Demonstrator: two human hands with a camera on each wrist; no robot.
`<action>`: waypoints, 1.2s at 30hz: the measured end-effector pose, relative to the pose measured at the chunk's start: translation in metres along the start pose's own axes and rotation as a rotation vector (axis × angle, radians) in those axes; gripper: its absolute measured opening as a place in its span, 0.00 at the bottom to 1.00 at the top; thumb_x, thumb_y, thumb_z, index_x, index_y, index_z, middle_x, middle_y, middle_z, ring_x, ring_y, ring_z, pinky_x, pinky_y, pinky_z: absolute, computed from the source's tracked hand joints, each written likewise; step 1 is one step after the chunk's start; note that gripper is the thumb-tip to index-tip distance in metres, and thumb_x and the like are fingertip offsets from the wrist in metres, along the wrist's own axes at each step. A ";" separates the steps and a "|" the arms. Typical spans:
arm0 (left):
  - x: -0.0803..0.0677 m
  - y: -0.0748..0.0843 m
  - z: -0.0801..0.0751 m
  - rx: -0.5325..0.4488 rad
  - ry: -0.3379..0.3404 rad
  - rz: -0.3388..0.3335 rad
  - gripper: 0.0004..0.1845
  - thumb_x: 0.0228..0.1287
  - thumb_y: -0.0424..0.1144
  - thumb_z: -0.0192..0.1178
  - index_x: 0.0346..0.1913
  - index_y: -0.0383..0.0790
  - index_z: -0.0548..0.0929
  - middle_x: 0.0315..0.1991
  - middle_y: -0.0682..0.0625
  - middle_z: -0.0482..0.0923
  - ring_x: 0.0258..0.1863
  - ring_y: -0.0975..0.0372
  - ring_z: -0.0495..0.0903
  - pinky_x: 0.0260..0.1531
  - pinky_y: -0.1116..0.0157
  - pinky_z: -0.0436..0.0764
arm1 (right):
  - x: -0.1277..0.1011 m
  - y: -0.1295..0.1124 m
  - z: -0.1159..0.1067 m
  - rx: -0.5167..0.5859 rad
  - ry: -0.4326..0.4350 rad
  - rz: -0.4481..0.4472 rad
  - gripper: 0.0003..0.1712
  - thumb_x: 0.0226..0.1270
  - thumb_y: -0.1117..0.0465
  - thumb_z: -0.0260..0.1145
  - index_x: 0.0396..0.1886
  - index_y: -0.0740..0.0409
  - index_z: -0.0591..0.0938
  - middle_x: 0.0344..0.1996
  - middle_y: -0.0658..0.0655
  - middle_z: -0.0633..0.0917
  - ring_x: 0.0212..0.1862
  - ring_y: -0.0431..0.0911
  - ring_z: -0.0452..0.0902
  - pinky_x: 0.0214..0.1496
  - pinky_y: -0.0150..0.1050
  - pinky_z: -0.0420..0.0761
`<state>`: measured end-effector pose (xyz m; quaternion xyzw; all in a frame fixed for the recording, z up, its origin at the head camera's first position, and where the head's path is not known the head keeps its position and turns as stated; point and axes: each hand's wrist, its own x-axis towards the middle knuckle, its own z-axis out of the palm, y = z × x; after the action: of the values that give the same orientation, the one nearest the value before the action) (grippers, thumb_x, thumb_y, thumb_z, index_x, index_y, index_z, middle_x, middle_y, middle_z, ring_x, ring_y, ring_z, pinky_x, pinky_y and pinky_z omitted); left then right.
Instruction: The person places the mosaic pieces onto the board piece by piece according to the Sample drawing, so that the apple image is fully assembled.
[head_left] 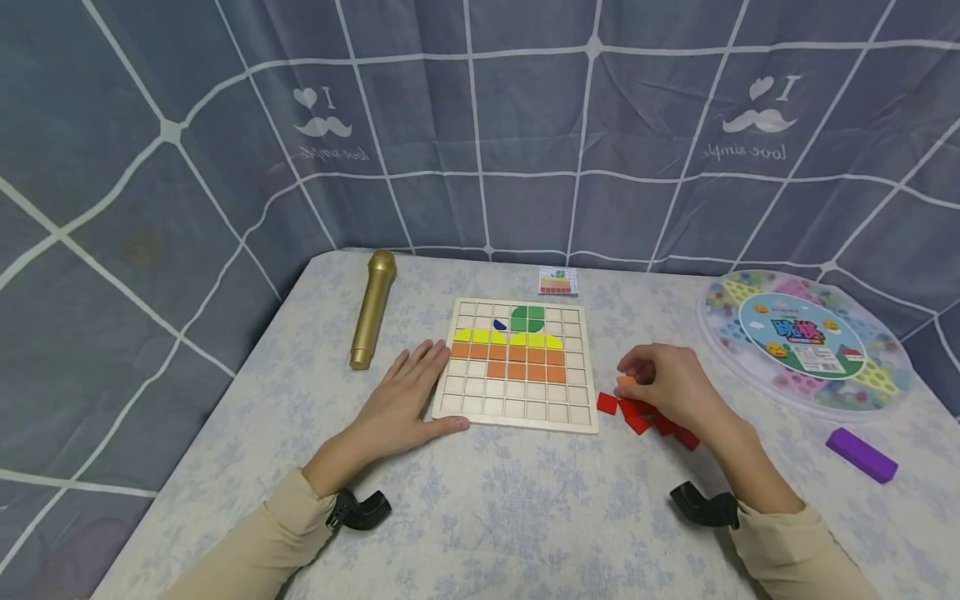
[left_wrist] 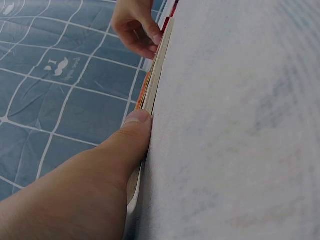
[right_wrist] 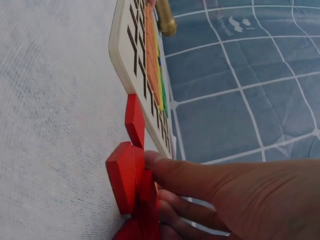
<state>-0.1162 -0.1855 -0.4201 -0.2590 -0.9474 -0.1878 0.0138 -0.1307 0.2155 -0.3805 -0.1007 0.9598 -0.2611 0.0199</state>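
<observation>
Two hands working: left hand (head_left: 408, 398) lying flat, steadying grid board (head_left: 517, 412); right hand (head_left: 670, 385) pinching orange tile (head_left: 626, 381) above red tiles (head_left: 637, 412); next likely seating it in an open cell.

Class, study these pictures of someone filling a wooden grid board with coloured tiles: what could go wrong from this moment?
1. The right hand pinches an orange tile at its fingertips; so slight a grip could let it drop among the red tiles.
2. The left hand only rests against the grid board, so a nudge might shift it and unsettle the placed tiles.
3. The purple block lies near the table's edge and could be knocked off.
</observation>
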 end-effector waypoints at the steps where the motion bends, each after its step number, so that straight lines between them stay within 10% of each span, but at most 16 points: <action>1: 0.000 0.000 0.000 -0.001 0.000 0.000 0.61 0.62 0.67 0.67 0.84 0.32 0.53 0.85 0.39 0.50 0.86 0.46 0.47 0.85 0.44 0.45 | 0.000 0.000 0.001 0.002 0.008 -0.001 0.16 0.61 0.59 0.81 0.46 0.61 0.89 0.34 0.54 0.88 0.36 0.46 0.81 0.42 0.40 0.84; 18: 0.001 0.000 0.002 0.007 0.003 0.001 0.61 0.62 0.68 0.67 0.84 0.32 0.53 0.85 0.39 0.51 0.86 0.46 0.48 0.85 0.44 0.45 | 0.008 -0.006 0.010 0.021 0.111 -0.076 0.11 0.60 0.63 0.74 0.43 0.59 0.89 0.35 0.55 0.89 0.39 0.50 0.83 0.45 0.46 0.84; 36: 0.000 0.000 0.001 0.000 0.006 0.000 0.61 0.62 0.68 0.67 0.84 0.33 0.53 0.85 0.39 0.51 0.86 0.47 0.47 0.85 0.44 0.45 | 0.051 -0.094 0.058 0.148 0.136 -0.306 0.12 0.57 0.68 0.79 0.41 0.62 0.90 0.36 0.55 0.89 0.37 0.46 0.84 0.41 0.40 0.86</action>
<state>-0.1163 -0.1850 -0.4215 -0.2583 -0.9474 -0.1883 0.0165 -0.1582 0.0970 -0.3827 -0.2260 0.9106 -0.3371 -0.0775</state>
